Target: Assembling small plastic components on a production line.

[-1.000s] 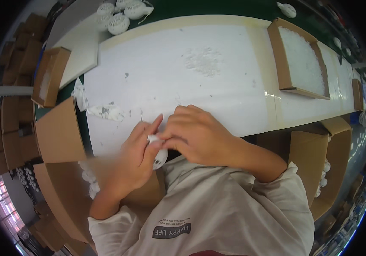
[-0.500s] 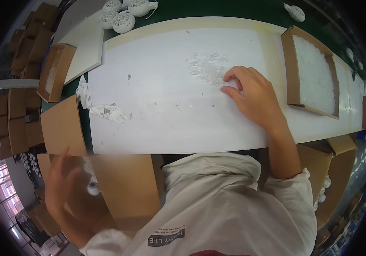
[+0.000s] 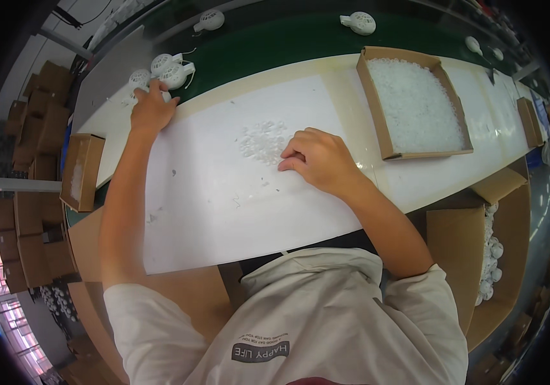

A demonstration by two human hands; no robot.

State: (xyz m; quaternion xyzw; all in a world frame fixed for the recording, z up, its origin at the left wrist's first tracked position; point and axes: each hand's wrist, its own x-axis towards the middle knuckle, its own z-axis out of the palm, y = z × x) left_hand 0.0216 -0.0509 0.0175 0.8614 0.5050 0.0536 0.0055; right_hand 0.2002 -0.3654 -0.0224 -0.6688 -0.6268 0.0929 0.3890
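Observation:
At the far left, my left hand (image 3: 152, 110) reaches over a cluster of white round slotted casings (image 3: 174, 75). Its thumb and fingers close around one slotted casing (image 3: 165, 97), partly hidden by the hand. Some casings in the cluster have short tabs and thin cords. My right hand (image 3: 316, 159) rests at the near right edge of a loose pile of small clear pieces (image 3: 262, 142) on the white work sheet (image 3: 223, 224). Thumb and forefinger are pinched together there; whatever lies between them is too small to make out.
An open cardboard tray (image 3: 387, 144) full of small clear pieces stands to the right. A smaller cardboard box (image 3: 89, 173) is at the left. More slotted casings (image 3: 359, 24) lie on the green belt (image 3: 275, 48). The lower-right carton (image 3: 454, 244) holds white round items.
My left hand has swung from the carton at lower left up to the casing cluster and closed on one. The right hand stays by the clear pieces, its fingertips now drawn together. The view has shifted.

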